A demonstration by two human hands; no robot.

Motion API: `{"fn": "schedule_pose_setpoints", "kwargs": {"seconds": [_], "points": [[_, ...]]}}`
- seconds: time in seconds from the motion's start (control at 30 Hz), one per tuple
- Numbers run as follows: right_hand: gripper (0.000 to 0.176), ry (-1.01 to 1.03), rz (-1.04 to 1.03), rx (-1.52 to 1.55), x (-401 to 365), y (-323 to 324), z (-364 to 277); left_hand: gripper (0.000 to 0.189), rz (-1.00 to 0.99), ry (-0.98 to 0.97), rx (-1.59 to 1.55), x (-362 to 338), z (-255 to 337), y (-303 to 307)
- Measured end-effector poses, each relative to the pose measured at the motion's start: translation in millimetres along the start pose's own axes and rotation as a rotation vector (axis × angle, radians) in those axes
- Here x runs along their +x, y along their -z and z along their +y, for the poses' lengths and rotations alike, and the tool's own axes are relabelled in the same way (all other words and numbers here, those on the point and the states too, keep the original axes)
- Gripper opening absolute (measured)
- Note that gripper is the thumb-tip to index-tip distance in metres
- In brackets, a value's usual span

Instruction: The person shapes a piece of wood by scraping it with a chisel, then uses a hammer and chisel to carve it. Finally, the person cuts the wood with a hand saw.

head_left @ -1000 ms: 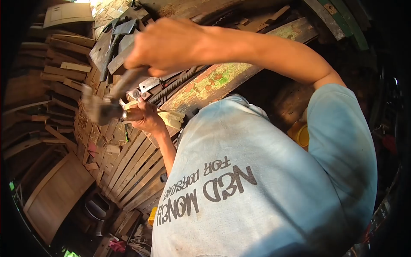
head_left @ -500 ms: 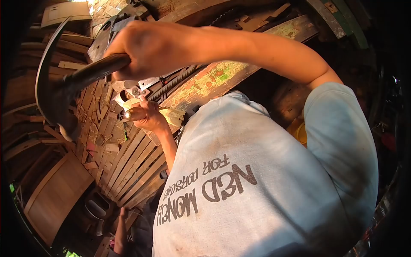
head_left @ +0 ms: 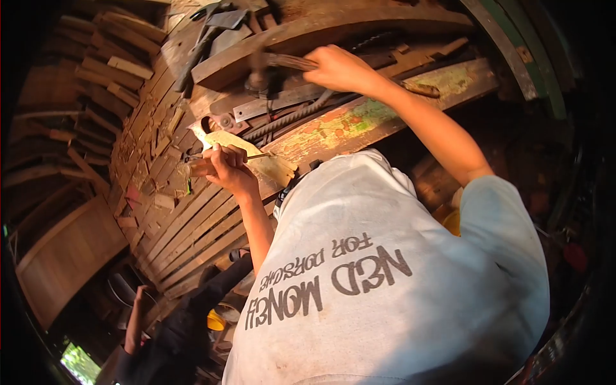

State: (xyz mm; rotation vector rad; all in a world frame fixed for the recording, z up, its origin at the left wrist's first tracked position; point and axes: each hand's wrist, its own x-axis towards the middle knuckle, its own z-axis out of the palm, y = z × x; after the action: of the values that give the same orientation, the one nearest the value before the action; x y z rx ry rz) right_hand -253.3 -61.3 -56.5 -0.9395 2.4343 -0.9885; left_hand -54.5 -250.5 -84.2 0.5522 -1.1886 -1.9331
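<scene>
My left hand [head_left: 228, 170] is closed around the wooden handle [head_left: 202, 167] of a tool. Its thin metal shaft [head_left: 258, 156] extends to the right over a pale piece of wood [head_left: 273, 168]. Higher up, my right hand [head_left: 340, 67] grips the handle of a hammer [head_left: 258, 72], whose head is blurred by motion. The hammer head hangs above the metal parts on the bench, apart from my left hand.
A curved plank [head_left: 218, 70] and a paint-stained beam [head_left: 359, 122] lie across the bench. Wood scraps [head_left: 144, 138] cover the ground at the left. Another person in dark clothes [head_left: 173, 327] is at the lower left. A curved wooden panel [head_left: 70, 256] stands nearby.
My right hand and the hammer have moved from the upper left, close to the camera, to the right and farther away. The view has shifted. My left hand still holds the handle.
</scene>
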Motion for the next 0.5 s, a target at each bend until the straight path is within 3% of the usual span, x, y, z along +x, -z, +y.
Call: {"fn": "schedule_pose_setpoints", "kwargs": {"seconds": [0.17, 0.23, 0.33, 0.37, 0.4, 0.47, 0.5], "points": [[0.027, -0.175, -0.143, -0.125, -17, -21, 46, 0.039, 0.153, 0.233, -0.067, 8, 8, 19], [0.030, -0.294, -0.133, -0.144, -23, -23, 43, 0.036, 0.154, 0.205, -0.100, 8, 9, 22], [0.034, -0.319, -0.082, -0.216, -26, -23, 32, 0.031, 0.119, 0.141, -0.136, 6, 18, 17], [0.035, -0.411, -0.164, -0.256, -26, -15, 16, 0.030, 0.065, 0.063, -0.103, 5, 23, 12], [0.035, -0.404, -0.174, -0.256, -29, -19, 15, 0.028, 0.013, -0.013, -0.068, 3, 27, 10], [0.038, -0.077, 0.126, -0.497, -34, -24, 13, 0.024, -0.041, -0.047, -0.099, 1, 31, 9], [0.042, -0.101, 0.055, -0.411, -32, -24, 9, 0.022, -0.131, -0.040, -0.032, -2, 33, 7]]}}
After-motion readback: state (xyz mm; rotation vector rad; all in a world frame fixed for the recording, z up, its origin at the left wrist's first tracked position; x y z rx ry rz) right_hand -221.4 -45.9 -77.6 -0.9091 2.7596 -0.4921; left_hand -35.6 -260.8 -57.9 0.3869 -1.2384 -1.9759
